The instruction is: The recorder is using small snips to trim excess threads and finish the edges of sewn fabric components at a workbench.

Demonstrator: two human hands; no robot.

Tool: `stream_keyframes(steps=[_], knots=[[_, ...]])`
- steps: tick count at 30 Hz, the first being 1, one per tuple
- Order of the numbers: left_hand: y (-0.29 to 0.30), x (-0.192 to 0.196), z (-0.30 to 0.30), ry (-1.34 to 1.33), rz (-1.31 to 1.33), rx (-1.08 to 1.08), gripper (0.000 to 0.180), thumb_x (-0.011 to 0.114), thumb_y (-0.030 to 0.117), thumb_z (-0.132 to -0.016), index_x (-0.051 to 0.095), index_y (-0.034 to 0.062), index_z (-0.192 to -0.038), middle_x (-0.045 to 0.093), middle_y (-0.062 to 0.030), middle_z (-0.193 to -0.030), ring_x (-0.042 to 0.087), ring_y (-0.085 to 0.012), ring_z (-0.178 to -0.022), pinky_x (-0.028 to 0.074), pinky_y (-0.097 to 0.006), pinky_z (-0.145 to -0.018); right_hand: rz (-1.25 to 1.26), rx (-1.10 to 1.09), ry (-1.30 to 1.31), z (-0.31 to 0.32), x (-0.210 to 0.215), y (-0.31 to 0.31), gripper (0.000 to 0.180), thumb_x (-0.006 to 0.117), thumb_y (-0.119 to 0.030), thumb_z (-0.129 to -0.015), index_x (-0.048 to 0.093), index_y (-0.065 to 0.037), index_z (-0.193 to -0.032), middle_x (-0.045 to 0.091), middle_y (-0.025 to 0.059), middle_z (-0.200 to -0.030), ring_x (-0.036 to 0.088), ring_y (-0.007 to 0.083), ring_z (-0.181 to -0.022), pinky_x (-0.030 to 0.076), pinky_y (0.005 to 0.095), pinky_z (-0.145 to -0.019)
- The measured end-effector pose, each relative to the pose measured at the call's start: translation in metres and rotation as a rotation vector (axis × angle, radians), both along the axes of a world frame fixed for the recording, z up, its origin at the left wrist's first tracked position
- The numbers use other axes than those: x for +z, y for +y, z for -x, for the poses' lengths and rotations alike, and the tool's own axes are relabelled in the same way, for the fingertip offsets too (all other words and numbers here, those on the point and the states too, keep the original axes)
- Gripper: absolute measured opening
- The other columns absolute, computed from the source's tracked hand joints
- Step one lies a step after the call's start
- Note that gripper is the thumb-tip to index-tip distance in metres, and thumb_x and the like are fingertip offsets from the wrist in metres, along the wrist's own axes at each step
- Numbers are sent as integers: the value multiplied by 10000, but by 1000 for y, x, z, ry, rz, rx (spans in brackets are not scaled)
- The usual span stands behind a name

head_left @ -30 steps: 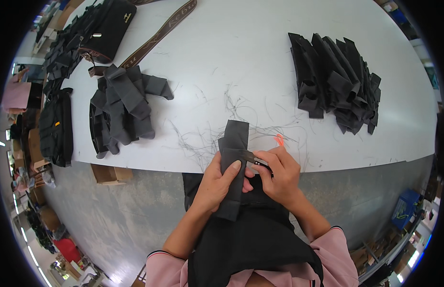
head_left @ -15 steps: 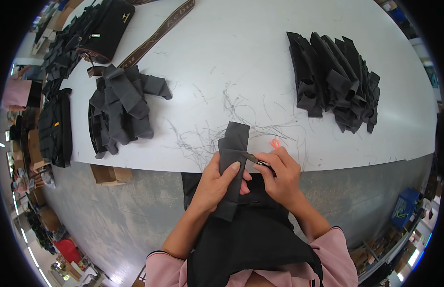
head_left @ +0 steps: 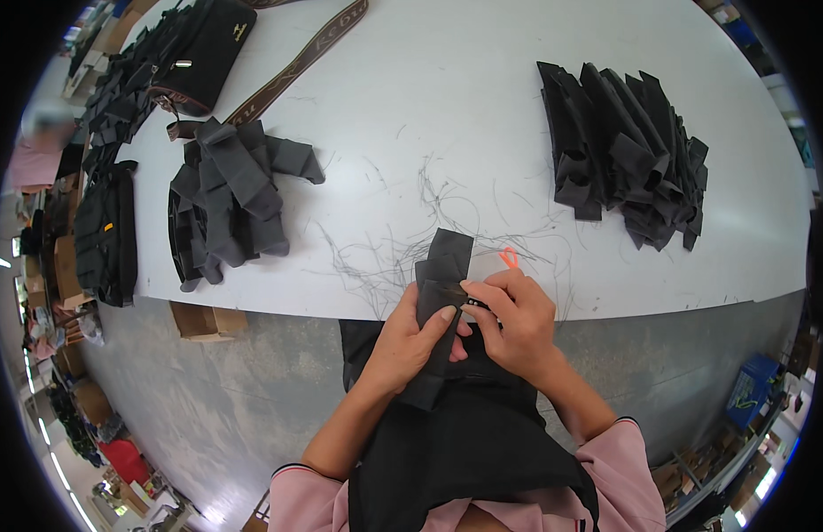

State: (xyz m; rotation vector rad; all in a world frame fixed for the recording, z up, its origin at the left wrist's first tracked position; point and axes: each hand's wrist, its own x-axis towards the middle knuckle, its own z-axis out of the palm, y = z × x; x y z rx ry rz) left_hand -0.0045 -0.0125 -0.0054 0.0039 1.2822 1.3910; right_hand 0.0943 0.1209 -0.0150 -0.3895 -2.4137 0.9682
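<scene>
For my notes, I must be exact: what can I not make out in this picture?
Head view:
Tool, handle: mostly hidden by the right hand.
Left hand, fingers: mostly behind the strip.
Strap, upper end: cut by the top edge.
Distant person, head: blurred.

- A black bag (head_left: 207, 58) lies far left on the white table (head_left: 447, 106).
- Beside it, a brown strap (head_left: 309, 62) slants away toward the right.
- A black backpack (head_left: 107, 232) with an orange-yellow tag is at the table's left edge.
- An open cardboard box (head_left: 225, 324) shows below the near-left edge.
- A blue crate (head_left: 753, 386) stands near right.
</scene>
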Motion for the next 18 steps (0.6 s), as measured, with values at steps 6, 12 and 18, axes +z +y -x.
stream_keyframes(steps=[6, 12, 18], knots=[[-1, 0, -1, 4, -20, -8, 295, 481, 115, -942, 367, 12, -1194, 602, -104, -862, 608, -149, -638, 520, -261, -582, -6, 64, 1, 2, -2, 1, 274, 700, -25, -657, 650, -53, -925, 544, 31, -764, 534, 179, -569, 408, 298, -523], [-1, 0, 1, -9, -27, -37, 336, 477, 112, -939, 344, 9, -1230, 598, -115, -876, 614, -163, -659, 519, -272, -600, 307, 82, -6, 1, -2, 3, 246, 675, 31, -690, 641, -41, -922, 535, 55, -805, 575, 142, -565, 444, 266, -496], [0, 0, -1, -24, -47, -55, 351, 462, 98, -936, 327, 3, -1245, 595, -120, -883, 617, -170, -672, 522, -274, -611, 282, 1, -4, 3, -1, -6, 231, 675, 36, -693, 642, -31, -911, 523, 53, -764, 564, 134, -521, 438, 260, -473]])
